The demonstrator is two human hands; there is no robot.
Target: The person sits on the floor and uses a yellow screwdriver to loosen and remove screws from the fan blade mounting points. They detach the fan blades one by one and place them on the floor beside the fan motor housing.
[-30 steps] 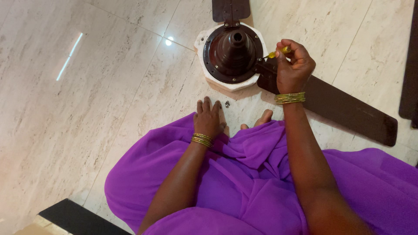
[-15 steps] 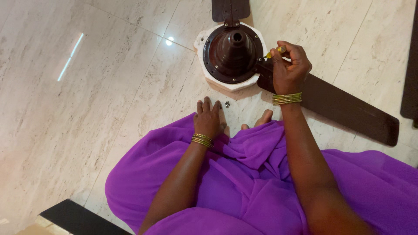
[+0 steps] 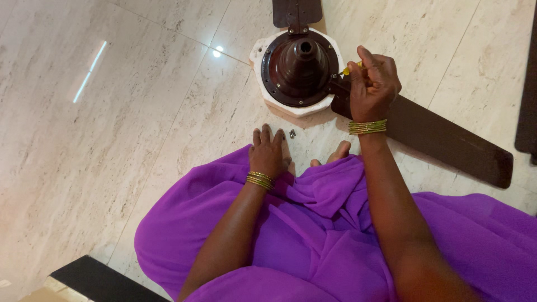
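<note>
A dark brown ceiling fan motor [image 3: 298, 67] sits in a white foam holder [image 3: 257, 47] on the marble floor. My right hand [image 3: 372, 84] grips a small yellow-handled screwdriver [image 3: 349, 70], its tip at the motor's right rim where a brown blade [image 3: 447, 142] joins. My left hand [image 3: 267, 151] rests flat on the floor, fingers apart, holding nothing. Small loose screws [image 3: 292, 133] lie just right of its fingertips. Gold bangles circle both wrists.
Another brown blade [image 3: 296, 12] sticks out past the motor at the top edge. A dark object [image 3: 526, 84] runs along the right edge. My purple garment [image 3: 313, 235] and toes [image 3: 338, 151] fill the lower frame. A black slab [image 3: 92, 279] lies bottom left.
My right hand has turned on the screwdriver and shifted slightly left toward the motor rim. The left hand and the screws have stayed put.
</note>
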